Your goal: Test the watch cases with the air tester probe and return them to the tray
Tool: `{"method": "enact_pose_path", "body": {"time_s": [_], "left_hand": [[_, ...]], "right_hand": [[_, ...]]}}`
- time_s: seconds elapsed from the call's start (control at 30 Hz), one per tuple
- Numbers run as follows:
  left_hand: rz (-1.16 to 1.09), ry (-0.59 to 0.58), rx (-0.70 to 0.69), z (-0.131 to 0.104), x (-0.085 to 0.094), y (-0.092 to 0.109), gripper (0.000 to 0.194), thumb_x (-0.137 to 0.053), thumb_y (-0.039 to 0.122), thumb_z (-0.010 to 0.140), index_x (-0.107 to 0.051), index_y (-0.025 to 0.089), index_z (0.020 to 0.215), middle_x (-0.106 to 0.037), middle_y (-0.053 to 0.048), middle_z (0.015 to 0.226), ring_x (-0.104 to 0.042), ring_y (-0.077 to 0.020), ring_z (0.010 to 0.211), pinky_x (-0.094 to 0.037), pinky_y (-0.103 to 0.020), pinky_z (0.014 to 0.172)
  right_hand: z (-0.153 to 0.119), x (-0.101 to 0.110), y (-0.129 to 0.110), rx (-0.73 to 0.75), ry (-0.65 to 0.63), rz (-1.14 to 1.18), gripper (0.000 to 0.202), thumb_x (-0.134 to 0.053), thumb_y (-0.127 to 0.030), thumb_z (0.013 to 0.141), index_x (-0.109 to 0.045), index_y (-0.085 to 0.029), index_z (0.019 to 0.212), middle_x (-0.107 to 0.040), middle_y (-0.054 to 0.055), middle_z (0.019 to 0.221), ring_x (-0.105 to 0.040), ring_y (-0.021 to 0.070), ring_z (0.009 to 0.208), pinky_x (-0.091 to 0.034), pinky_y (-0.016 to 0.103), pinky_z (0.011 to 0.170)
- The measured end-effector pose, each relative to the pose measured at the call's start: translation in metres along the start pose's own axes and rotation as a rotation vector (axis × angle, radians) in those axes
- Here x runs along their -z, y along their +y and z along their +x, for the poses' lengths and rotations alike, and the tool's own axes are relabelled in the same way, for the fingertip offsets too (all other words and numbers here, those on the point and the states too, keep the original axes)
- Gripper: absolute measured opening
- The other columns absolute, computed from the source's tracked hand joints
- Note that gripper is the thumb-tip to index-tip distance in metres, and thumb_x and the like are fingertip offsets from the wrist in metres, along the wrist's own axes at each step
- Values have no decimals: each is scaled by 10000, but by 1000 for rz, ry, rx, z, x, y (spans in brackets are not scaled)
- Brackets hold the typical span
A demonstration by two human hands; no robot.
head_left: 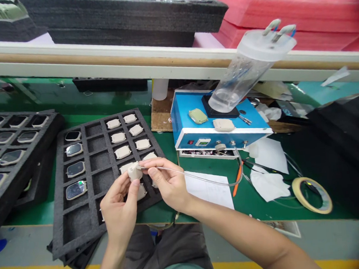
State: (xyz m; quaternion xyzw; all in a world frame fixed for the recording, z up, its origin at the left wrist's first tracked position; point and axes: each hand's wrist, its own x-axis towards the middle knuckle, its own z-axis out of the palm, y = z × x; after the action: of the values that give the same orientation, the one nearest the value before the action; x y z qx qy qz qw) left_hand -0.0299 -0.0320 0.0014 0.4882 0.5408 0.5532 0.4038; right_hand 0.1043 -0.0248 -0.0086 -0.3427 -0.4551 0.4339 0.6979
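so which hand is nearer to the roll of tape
Right. The right hand is to the left of the roll of tape, across the bench; the left hand is farther left, by the black tray.

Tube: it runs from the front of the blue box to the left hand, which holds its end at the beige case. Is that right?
Not quite: the right hand, not the left, holds the end of the tube at the beige case. It does run from the front of the blue box. The head view shows this.
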Motion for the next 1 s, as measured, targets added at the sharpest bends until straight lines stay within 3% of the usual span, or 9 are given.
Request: {"method": "enact_pose_path", "body": {"time_s": [0.2, 0.63, 0.87, 1.0], "left_hand": [[2, -10, 1, 0, 1, -1, 425, -864, 399, 822, -806, 142, 1155, -814, -129, 1156, -810, -273, 1015, -666, -342, 935], [18, -16, 24, -1, 2, 1, 453, -862, 444, 825, -803, 152, 1165, -808, -137, 1177, -801, -307, 1048, -659, -417, 977], [0, -19, 18, 0, 1, 1, 437, -864, 421, 829, -805, 155, 1171, -809, -132, 1175, -800, -305, 1055, -656, -422, 986], [2, -6, 18, -1, 0, 1, 442, -869, 424, 821, -806, 150, 1163, -811, -137, 1164, -803, -307, 1042, -661, -417, 973]], "right_hand": [[0, 0, -1, 0, 2, -8, 134, -704, -360, 1007, -792, -263, 1035, -798, 76, 1119, -770, 207, 1068, -656, 348, 931], [1, 0, -3, -27, 4, -52, 214, -702, -454, 994, -780, -256, 1017, -802, 88, 1116, -773, 231, 1066, -672, 384, 924], [0, 0, 0, -6, -5, 6, 113, -704, -339, 1009, -792, -281, 1047, -797, 62, 1131, -769, 204, 1081, -658, 350, 941], [0, 0, -1, -16, -1, -14, 145, -706, -391, 1004, -789, -275, 1031, -801, 70, 1126, -772, 216, 1072, -667, 365, 930]]}}
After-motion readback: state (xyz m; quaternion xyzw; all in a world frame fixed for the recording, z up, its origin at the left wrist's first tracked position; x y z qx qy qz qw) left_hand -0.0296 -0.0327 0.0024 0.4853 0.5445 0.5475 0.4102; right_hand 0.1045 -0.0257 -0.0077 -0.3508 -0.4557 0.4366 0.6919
